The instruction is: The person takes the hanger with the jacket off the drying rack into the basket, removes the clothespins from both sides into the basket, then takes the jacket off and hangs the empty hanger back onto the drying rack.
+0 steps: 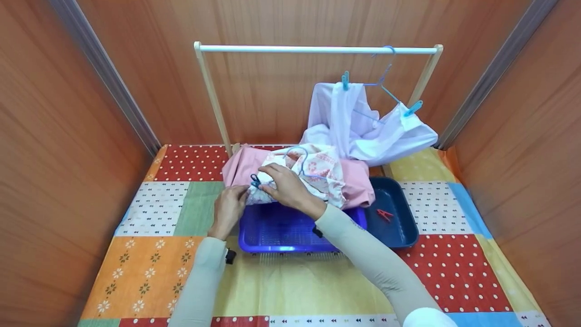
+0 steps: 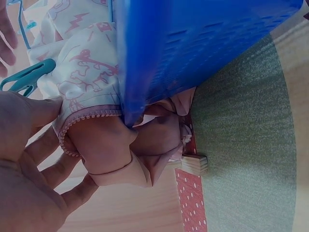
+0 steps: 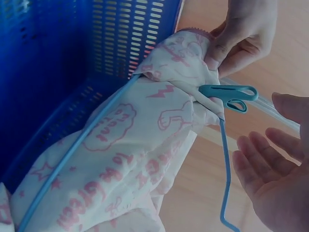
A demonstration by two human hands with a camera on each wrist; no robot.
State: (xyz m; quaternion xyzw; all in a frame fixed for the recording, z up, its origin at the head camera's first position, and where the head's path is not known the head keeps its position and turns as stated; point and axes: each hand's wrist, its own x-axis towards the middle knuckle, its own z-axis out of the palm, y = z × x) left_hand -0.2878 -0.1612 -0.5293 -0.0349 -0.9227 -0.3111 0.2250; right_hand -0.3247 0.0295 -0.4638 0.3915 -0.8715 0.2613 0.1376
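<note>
A white garment with pink print lies over the back of the blue basket. Its pink lace-trimmed edge is pinched by my left hand, thumb on top and fingers beneath. A light-blue wire hanger runs along the cloth. One teal clothespin bites the fabric at the hanger's end, just beside the left thumb. My right hand is close to that clothespin with its fingers spread and apart from it, as the right wrist view shows.
Pink cloth bulges out on both sides of the printed garment. Behind stands a rack with a white rail, where a white garment hangs, clipped by teal clothespins. A dark tray at right holds a red clothespin.
</note>
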